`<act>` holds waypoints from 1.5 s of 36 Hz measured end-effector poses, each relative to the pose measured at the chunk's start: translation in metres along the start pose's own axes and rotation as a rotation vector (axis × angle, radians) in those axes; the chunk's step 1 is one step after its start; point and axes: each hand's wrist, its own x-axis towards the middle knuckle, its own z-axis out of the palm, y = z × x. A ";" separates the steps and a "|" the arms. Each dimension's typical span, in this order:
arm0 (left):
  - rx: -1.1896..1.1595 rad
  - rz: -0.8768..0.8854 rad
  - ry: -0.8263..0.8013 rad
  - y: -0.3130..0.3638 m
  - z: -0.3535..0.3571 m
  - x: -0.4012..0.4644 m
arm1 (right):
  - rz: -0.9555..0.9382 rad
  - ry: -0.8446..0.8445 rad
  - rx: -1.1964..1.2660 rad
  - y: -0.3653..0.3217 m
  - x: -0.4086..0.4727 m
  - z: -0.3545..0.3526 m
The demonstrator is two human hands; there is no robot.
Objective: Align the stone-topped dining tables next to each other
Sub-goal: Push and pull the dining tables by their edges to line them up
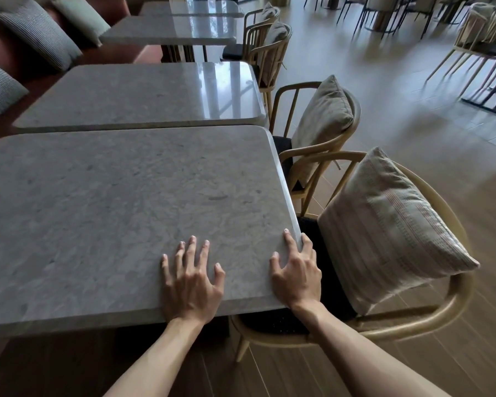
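Near stone table (112, 213) sits edge to edge with second stone table (138, 96) just beyond it, narrow seam between, right edges slightly offset. Left hand (191, 277) lies flat on near table's front edge, fingers spread apart; right hand (295, 270) at its front-right corner, fingers wrapped over the side edge. Right of that corner, wooden chair (430, 319) holds a striped cushion (390, 227).

The near table (112, 210) runs off the left edge.
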 end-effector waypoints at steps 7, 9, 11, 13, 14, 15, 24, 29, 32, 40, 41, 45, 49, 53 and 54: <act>-0.006 -0.005 0.006 0.001 0.002 0.002 | -0.004 0.003 0.000 0.000 0.003 0.001; -0.003 -0.005 0.001 0.001 0.002 0.002 | -0.004 0.003 0.002 0.001 0.003 0.001; 0.001 -0.008 -0.006 0.002 0.002 0.003 | -0.006 0.005 0.008 0.001 0.004 0.001; 0.001 -0.010 -0.017 0.003 0.000 0.003 | -0.008 0.009 0.008 0.001 0.005 0.000; 0.002 -0.012 -0.022 0.003 0.000 0.004 | -0.010 0.009 0.007 0.001 0.005 0.000; 0.004 -0.015 -0.031 0.004 0.000 0.003 | -0.010 0.009 0.007 0.001 0.006 0.000; 0.015 -0.020 -0.051 0.006 0.001 0.005 | -0.009 0.008 0.014 0.002 0.009 0.000; 0.013 -0.018 -0.052 0.006 0.002 0.007 | -0.008 0.010 0.015 0.003 0.012 0.000; 0.017 -0.024 -0.059 0.007 0.002 0.008 | -0.007 0.006 0.018 0.003 0.013 -0.001; 0.009 -0.029 -0.055 0.010 0.001 0.010 | -0.016 0.012 0.027 0.003 0.016 -0.002; 0.001 -0.030 -0.051 0.010 0.001 0.010 | -0.014 0.013 0.029 0.004 0.017 -0.002; -0.017 -0.030 -0.043 0.012 0.001 0.011 | -0.015 0.015 0.034 0.004 0.018 -0.002; -0.032 -0.036 -0.037 0.013 0.000 0.012 | -0.011 0.000 0.026 0.004 0.020 -0.003; -0.042 -0.033 -0.027 0.015 0.002 0.013 | -0.011 0.001 0.025 0.004 0.022 -0.004; -0.040 -0.034 -0.026 0.015 0.002 0.013 | -0.011 0.002 0.022 0.004 0.022 -0.004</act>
